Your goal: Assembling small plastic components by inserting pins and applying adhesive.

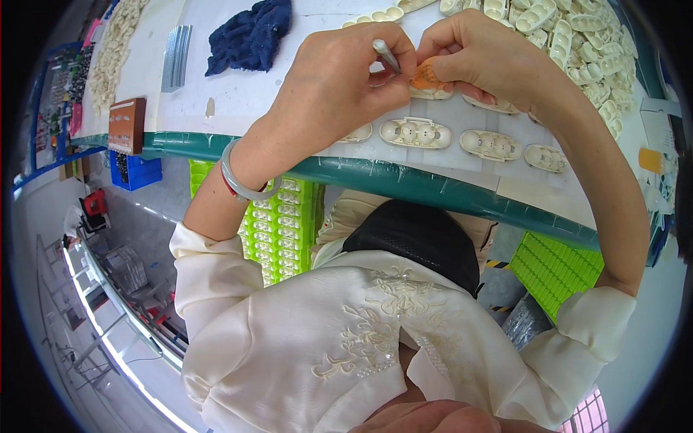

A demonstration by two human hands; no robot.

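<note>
A white counter (238,94) with a green edge carries cream plastic parts (416,133) in rows and a heap. Above them, the left hand (339,79) pinches a thin metal tool (385,54); the right hand (480,54) grips a small orange piece (427,75), tool tip touching it.

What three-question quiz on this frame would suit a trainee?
1. True or false: the left hand holds a thin grey metal tool.
2. What does the right hand pinch? A) a small orange piece B) a green tray C) a blue cloth
3. What lies on the white table at the upper left of the hands?

Key
1. True.
2. A.
3. A crumpled dark blue cloth; cream plastic parts lie below the hands.
</note>
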